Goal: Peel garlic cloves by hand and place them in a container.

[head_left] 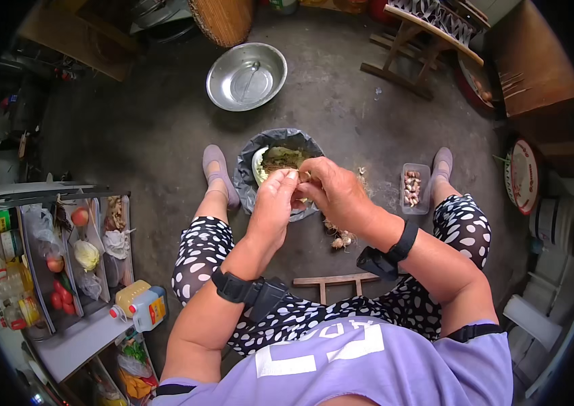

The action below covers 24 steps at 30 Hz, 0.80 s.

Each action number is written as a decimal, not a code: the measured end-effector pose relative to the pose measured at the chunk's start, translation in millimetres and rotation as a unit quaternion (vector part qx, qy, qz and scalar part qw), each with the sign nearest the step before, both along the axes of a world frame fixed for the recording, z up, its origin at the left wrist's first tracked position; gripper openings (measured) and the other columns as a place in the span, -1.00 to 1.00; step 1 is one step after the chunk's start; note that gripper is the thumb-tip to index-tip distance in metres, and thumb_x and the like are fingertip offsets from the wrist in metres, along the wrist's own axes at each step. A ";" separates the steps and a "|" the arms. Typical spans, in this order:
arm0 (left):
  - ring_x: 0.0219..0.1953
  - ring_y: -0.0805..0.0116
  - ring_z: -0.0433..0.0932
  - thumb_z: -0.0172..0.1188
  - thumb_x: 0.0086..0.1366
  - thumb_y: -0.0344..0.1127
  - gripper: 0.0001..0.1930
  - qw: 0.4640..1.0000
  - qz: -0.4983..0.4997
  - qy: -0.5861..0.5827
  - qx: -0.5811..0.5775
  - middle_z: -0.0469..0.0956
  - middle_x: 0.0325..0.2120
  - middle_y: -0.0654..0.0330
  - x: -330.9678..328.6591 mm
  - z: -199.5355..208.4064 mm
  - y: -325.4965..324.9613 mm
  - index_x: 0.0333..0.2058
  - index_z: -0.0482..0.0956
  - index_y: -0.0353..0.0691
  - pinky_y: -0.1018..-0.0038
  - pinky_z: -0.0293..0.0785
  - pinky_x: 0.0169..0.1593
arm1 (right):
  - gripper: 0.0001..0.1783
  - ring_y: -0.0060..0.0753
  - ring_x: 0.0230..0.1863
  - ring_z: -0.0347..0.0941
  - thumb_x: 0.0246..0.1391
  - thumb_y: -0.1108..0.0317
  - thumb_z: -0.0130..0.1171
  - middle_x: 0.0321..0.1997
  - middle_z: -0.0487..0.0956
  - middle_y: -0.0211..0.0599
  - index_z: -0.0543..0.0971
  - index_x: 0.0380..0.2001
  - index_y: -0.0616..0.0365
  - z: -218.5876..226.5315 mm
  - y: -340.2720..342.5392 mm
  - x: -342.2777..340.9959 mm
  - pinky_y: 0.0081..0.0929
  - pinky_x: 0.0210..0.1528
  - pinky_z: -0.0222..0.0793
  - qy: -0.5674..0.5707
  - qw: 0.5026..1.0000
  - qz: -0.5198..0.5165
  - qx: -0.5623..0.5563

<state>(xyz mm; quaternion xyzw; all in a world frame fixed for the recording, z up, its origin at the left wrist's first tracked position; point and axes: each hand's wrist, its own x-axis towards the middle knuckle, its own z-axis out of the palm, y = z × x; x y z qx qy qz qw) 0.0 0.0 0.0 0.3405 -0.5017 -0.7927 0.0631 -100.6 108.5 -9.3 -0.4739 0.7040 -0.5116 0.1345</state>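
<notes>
Pale sm. bit (304, 176), too tiny to ID, in a pinch btwn L hand (273, 205) & R hand (338, 194); beneath both, grey bag (311, 141) w/ scraps (283, 160); to R, clear tub (415, 208) w/ garlic cloves (411, 189).

The left arm (196, 333) is rising from the lower left of the frame and the right arm (446, 287) is slanting in from the lower right, both bending. The left hand (275, 201) and right hand (338, 193) are meeting near the centre, fingers (315, 166) pinching. The left foot (213, 166) is resting left of centre, the right foot (441, 168) farther right.
</notes>
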 end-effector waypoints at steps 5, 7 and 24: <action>-0.60 0.53 0.37 -0.19 0.37 -0.24 -0.78 0.995 -0.075 -0.019 0.066 0.42 -0.56 0.30 4.7 1.0 -2.2 -0.38 0.38 -0.16 0.64 0.24 -0.55 | -0.85 -0.04 -0.45 0.42 0.01 0.40 0.10 -0.42 0.43 -0.13 0.35 -0.42 0.17 -3.4 4.1 -0.2 -0.28 -0.44 0.36 0.087 0.994 0.020 0.056; -0.61 0.53 0.35 -0.20 0.36 -0.25 -0.80 0.993 -0.069 -0.029 0.090 0.40 -0.57 0.29 3.3 2.0 0.6 -0.38 0.37 -0.16 0.65 0.23 -0.57 | -0.88 -0.13 -0.48 0.42 0.06 0.40 0.06 -0.46 0.42 -0.17 0.36 -0.42 0.17 -14.1 3.4 0.3 -0.33 -0.46 0.35 0.073 0.997 -0.015 0.023; -0.66 0.68 0.28 0.02 0.31 -0.26 -0.78 0.961 -0.088 -0.021 -0.262 0.37 -0.65 0.38 -4.2 -1.7 11.1 -0.50 0.39 -0.20 0.71 0.22 -0.59 | -0.81 -0.72 -0.59 0.16 0.23 0.29 -0.16 -0.54 0.35 -0.51 0.39 -0.36 0.13 -1.0 3.2 3.1 -0.70 -0.56 0.11 -0.552 0.833 -0.016 0.029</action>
